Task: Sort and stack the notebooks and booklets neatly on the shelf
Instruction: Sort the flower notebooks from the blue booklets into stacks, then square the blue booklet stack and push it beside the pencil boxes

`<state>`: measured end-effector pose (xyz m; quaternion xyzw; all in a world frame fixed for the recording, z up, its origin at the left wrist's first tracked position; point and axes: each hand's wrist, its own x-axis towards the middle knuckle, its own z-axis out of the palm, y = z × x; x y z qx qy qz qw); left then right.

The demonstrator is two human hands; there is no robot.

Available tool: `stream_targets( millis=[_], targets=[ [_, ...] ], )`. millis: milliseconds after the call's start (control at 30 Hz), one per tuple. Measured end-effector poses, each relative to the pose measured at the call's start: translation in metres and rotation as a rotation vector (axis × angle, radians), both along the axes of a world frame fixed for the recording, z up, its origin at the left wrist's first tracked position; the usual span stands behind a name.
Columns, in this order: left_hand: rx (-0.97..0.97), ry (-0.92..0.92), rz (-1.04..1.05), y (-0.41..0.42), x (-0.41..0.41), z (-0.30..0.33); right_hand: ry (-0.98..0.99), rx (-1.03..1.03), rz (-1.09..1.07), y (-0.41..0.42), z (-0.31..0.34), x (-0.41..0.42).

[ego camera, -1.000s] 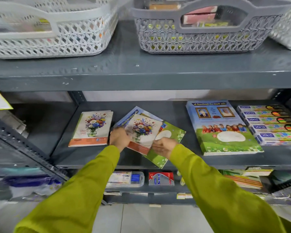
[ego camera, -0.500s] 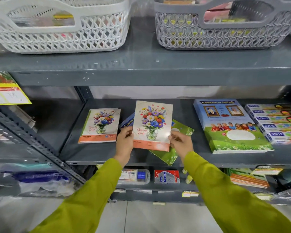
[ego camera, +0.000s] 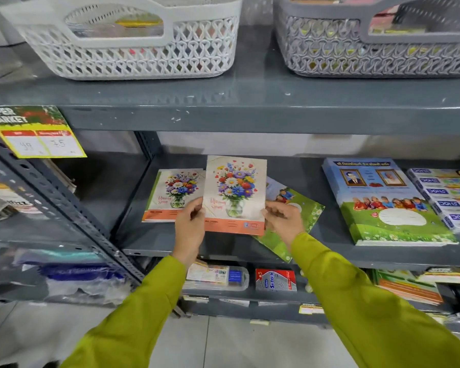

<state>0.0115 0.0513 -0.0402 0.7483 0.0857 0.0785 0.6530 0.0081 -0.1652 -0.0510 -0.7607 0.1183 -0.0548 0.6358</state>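
Both hands up at the middle shelf [ego camera: 170, 243], holding one flower notebook [ego camera: 235, 195] between them. Left hand [ego camera: 190, 224] pinching the notebook's lower left edge, thumb on the cover, fingers behind. Right hand [ego camera: 283, 217] pinching the lower right edge the same way. Notebook lifted clear of the shelf, cover facing the camera, tilted slightly (vase of mixed flowers, orange band along the bottom).

Just behind and to the left, lying flat on the shelf: a second flower notebook [ego camera: 170, 195] with the same cover, partly hidden by the held one. To the right, under the right hand: a green booklet [ego camera: 300, 216] lying askew, one corner hanging over the shelf's front edge. Further right, well apart: a squared-up stack of large blue and green books [ego camera: 388, 203], then a row of crayon boxes [ego camera: 446, 197] touching the stack's right side.

On the shelf above: a white basket [ego camera: 133, 59] and a grey basket [ego camera: 369, 57]. At far left, a yellow price tag [ego camera: 40, 140] on the slanted frame.
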Motion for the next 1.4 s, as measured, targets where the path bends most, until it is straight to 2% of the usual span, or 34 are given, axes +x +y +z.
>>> stream_targets(
  millis=[167,333,500,600,667,767,867,933,1033,1100,1133,1267,1400],
  targets=[
    [0.046,0.074,0.145,0.045,0.015,0.005,0.08,-0.066,0.087,0.055,-0.001,0.033],
    [0.169,0.169,0.267,0.087,0.034,0.005,0.168,-0.025,0.167,0.102,-0.003,0.062],
    [0.29,0.194,0.3,0.115,0.049,0.009,0.226,-0.096,0.286,0.131,0.0,0.082],
    [0.293,0.218,0.34,0.117,0.051,0.014,0.191,-0.227,0.353,0.133,0.012,0.079],
    [0.376,0.171,0.352,0.108,0.044,0.019,0.137,-0.339,0.31,0.118,0.019,0.076],
    [0.493,-0.05,0.312,0.075,0.024,0.021,0.129,-0.579,0.19,0.065,0.021,0.078],
    [0.35,-0.134,0.143,0.014,-0.006,0.012,0.255,-0.809,0.066,-0.003,0.02,0.081],
    [0.32,-0.108,-0.037,-0.03,-0.023,-0.003,0.322,-1.004,0.052,-0.042,0.017,0.078],
    [0.225,0.182,-0.162,-0.083,-0.026,-0.031,0.482,-1.025,0.059,-0.081,0.006,0.07],
    [0.051,0.408,-0.069,-0.099,-0.018,-0.043,0.549,-0.977,0.106,-0.091,-0.001,0.066],
    [-0.004,0.448,-0.006,-0.105,-0.012,-0.045,0.557,-0.972,0.125,-0.094,-0.003,0.064],
    [-0.079,0.501,0.188,-0.112,0.003,-0.03,0.501,-1.048,0.125,-0.1,-0.01,0.056],
    [-0.2,0.546,0.178,-0.11,0.009,-0.026,0.512,-0.942,0.142,-0.109,-0.01,0.05]
  ],
)
